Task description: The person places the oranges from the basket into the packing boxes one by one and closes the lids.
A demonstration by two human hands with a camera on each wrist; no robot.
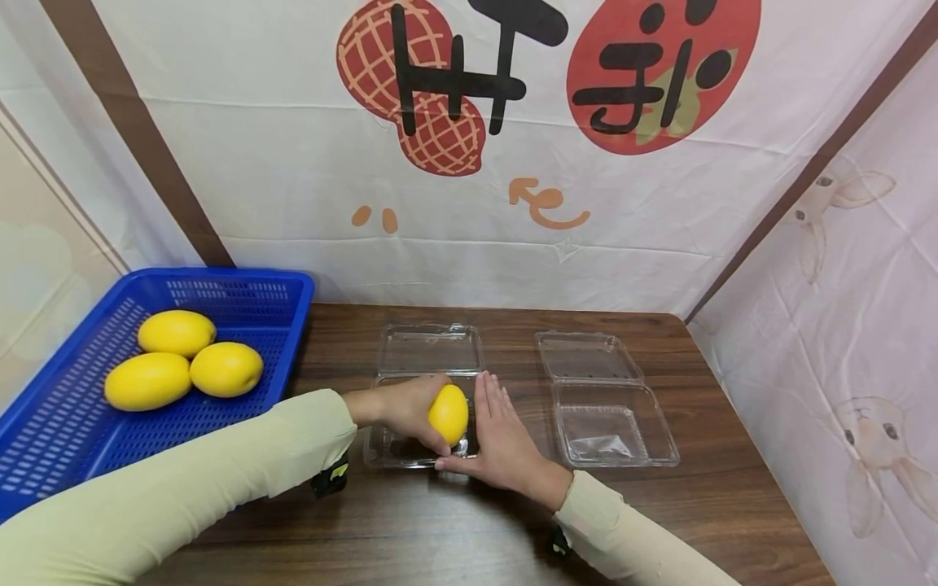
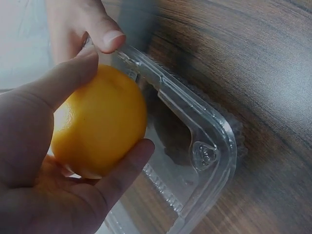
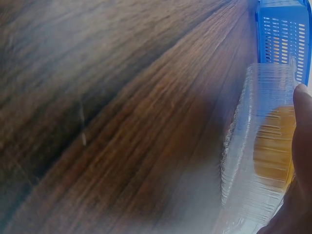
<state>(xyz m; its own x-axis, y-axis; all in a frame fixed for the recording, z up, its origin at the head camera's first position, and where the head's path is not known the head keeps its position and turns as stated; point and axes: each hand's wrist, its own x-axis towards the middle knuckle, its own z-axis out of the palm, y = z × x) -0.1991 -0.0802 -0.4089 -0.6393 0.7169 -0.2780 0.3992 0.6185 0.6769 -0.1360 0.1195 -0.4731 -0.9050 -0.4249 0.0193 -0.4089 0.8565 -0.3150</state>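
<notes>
A yellow lemon (image 1: pixel 449 415) is in my left hand (image 1: pixel 412 411), thumb on one side and fingers on the other. It sits over or inside the lower half of an open clear plastic clamshell box (image 1: pixel 396 456); whether it touches the bottom cannot be told. In the left wrist view the lemon (image 2: pixel 100 122) lies between the thumb and fingers, near the box rim (image 2: pixel 226 129). My right hand (image 1: pixel 506 439) lies along the box's right side with its fingers straight and its thumb at the front edge. Through the box wall the lemon (image 3: pixel 273 146) shows in the right wrist view.
On the left stands a blue perforated basket (image 1: pixel 296 325) with three lemons (image 1: pixel 176 334) inside. A second open clear clamshell box (image 1: pixel 663 431) lies on the wooden table (image 1: pixel 469 537) to the right. A printed cloth (image 1: pixel 278 163) hangs behind the table's back edge.
</notes>
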